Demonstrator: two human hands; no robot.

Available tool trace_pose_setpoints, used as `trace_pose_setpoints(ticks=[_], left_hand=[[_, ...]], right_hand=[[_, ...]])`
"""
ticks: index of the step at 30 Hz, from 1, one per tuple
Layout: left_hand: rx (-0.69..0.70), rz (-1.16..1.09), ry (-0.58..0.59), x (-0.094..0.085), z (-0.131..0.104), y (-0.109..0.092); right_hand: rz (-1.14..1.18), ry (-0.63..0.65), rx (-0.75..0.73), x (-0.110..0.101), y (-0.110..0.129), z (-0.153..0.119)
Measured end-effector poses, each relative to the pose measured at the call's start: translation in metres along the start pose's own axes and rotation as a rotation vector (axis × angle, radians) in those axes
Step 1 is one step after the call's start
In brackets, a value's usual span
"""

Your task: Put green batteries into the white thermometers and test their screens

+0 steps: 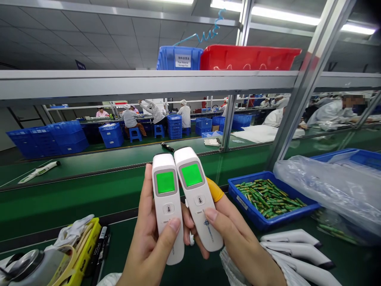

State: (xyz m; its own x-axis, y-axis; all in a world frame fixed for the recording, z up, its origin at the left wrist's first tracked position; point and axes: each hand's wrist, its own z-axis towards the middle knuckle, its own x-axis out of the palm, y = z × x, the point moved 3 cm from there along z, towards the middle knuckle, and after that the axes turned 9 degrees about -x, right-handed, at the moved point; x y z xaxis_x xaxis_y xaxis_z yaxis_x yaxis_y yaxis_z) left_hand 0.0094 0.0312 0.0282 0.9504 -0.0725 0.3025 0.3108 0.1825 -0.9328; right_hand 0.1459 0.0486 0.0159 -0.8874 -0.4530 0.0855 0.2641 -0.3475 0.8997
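Two white infrared thermometers are held up side by side, both with lit green screens facing me. My left hand [151, 234] is closed around the left thermometer [168, 210], its thumb lying on the front of the handle. Around the right thermometer [199, 198] my right hand [232, 222] is wrapped, thumb pressed to the lower front. A yellow finger cot [214, 190] covers one finger of that hand. The two thermometers nearly touch at their heads. More white thermometers [300, 252] lie on the bench to the right, beside my right wrist.
At right stands a blue tray [238, 204] of green batteries, with plastic bags [330, 186] next to it. A yellow basket [97, 234] and markers [99, 246] sit at lower left. Beyond runs a green conveyor [98, 161]; a metal shelf [149, 85] crosses above. Several people work behind.
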Motion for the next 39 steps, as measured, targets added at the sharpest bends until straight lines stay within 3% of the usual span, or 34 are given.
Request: trace_pose_setpoints(ticks=[5, 11, 20, 26, 30, 39], left_hand=[[-0.021, 0.006, 0.011, 0.002, -0.001, -0.001], [0.052, 0.052, 0.058, -0.003, 0.003, 0.000], [0.054, 0.000, -0.015, 0.006, -0.003, -0.001], [-0.070, -0.106, 0.058, 0.002, -0.002, 0.005], [-0.051, -0.178, 0.143, 0.002, -0.002, 0.004], [-0.056, -0.161, 0.103, -0.002, 0.000, 0.005]], right_hand=[[-0.065, 0.032, -0.015, 0.003, 0.007, 0.000], [-0.085, 0.054, -0.023, 0.004, 0.012, 0.002], [0.000, 0.060, 0.012, 0.006, 0.009, 0.002], [0.024, 0.043, -0.016, 0.006, 0.011, 0.005], [0.082, 0.046, -0.084, 0.005, 0.012, 0.007], [0.105, 0.037, -0.110, 0.009, 0.008, 0.012]])
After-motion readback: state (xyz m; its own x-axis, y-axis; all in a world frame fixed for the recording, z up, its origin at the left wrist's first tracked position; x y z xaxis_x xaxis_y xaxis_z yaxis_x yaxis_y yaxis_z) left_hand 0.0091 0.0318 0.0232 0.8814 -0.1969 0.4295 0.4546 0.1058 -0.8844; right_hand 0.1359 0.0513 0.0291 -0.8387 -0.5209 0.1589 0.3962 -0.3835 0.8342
